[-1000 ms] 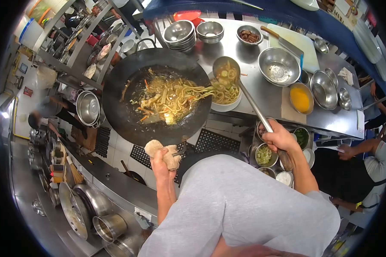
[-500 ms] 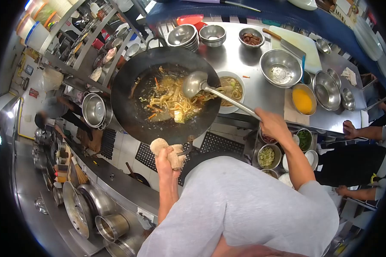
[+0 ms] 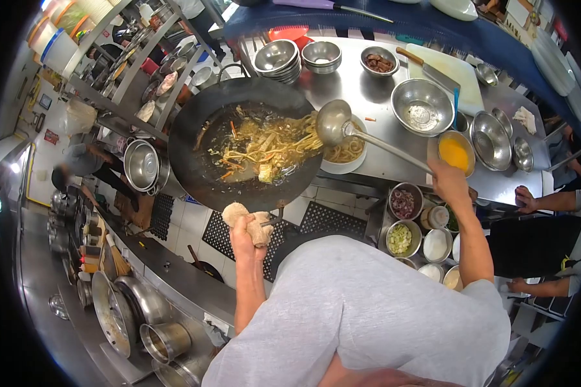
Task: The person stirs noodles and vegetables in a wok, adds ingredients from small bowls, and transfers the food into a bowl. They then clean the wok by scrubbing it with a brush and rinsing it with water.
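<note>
Your left hand (image 3: pixel 243 240) clutches a cloth (image 3: pixel 257 228) at the wok (image 3: pixel 190 184); your right hand (image 3: pixel 451 184) grips the ladle (image 3: pixel 334 122).
Your hands are well apart, each closed on its hold. Noodles (image 3: pixel 268 151) lie in the wok, some reaching the rim below the ladle head, beside a white bowl (image 3: pixel 352 169) on the steel table (image 3: pixel 348 87).

Within left grip (image 3: pixel 243 237), cloth (image 3: pixel 259 232) at wok handle (image 3: pixel 274 221); ahead, wok (image 3: pixel 186 143) with noodles (image 3: pixel 274 148) inside. Within right grip (image 3: pixel 450 185), ladle (image 3: pixel 334 122), head leftward by the wok's rim. Left of right grip, on the tabletop (image 3: pixel 368 97), noodle bowl (image 3: pixel 343 169); just beyond the same grip, liquid-filled bowl (image 3: pixel 471 161); farther ahead, cleaver (image 3: pixel 440 76) on chopping board (image 3: pixel 448 57).
</note>
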A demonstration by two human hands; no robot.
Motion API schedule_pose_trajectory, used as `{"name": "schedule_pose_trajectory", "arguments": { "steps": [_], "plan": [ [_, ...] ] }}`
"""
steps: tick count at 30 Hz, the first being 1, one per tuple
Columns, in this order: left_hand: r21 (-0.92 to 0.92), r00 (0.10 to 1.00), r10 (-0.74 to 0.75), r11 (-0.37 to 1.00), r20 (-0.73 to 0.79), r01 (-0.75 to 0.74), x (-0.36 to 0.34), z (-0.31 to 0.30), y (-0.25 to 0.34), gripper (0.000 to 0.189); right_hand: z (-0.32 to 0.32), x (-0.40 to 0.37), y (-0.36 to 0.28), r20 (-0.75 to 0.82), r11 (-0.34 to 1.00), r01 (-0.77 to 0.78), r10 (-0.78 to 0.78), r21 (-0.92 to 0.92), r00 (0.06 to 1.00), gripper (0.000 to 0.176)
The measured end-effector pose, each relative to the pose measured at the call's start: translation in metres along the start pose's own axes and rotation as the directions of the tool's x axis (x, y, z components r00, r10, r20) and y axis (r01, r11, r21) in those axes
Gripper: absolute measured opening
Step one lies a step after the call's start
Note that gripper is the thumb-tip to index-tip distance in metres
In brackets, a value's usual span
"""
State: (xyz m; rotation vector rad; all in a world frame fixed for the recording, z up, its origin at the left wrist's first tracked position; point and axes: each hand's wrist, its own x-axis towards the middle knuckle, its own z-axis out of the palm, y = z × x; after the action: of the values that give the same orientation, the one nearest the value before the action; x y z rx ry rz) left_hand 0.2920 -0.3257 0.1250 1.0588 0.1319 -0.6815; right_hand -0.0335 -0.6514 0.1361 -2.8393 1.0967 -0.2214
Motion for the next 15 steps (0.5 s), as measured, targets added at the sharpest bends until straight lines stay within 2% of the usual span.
{"name": "schedule_pose_trajectory", "arguments": {
  "steps": [3,5,7,9,12,14,15],
  "plan": [
    [0.010,1.000,-0.001,1.000,-0.005,0.001,-0.006,-0.002,0.003,0.026,-0.008,0.005,-0.004,0.029,0.998,-0.036,0.037,-0.046,0.999,0.020],
    [0.030,1.000,-0.022,0.999,-0.001,0.022,-0.011,-0.005,0.004,0.026,0.005,0.011,-0.015,-0.050,0.999,0.035,-0.034,0.026,0.998,0.021],
    [0.041,0.998,-0.063,0.997,-0.025,0.064,-0.016,-0.011,0.004,0.025,0.022,0.020,-0.036,-0.126,0.995,0.048,-0.036,0.091,0.991,0.022],
    [0.063,0.998,-0.056,0.996,-0.032,0.058,-0.020,-0.016,0.001,0.026,0.044,0.031,-0.049,-0.066,0.982,0.067,-0.056,0.176,0.996,0.022],
    [0.090,0.998,-0.036,0.995,-0.060,0.041,-0.025,-0.013,0.001,0.027,0.058,0.036,-0.063,0.029,0.982,0.013,-0.019,0.187,0.999,0.021],
    [0.059,0.998,-0.003,0.998,-0.058,0.006,-0.025,-0.008,-0.001,0.027,0.063,0.030,-0.055,0.034,0.982,0.015,-0.022,0.191,0.999,0.021],
    [0.053,0.998,-0.001,0.999,-0.063,0.004,-0.023,-0.006,-0.002,0.027,0.063,0.023,-0.047,-0.025,0.981,0.014,-0.009,0.192,1.000,0.020]
  ]
}}
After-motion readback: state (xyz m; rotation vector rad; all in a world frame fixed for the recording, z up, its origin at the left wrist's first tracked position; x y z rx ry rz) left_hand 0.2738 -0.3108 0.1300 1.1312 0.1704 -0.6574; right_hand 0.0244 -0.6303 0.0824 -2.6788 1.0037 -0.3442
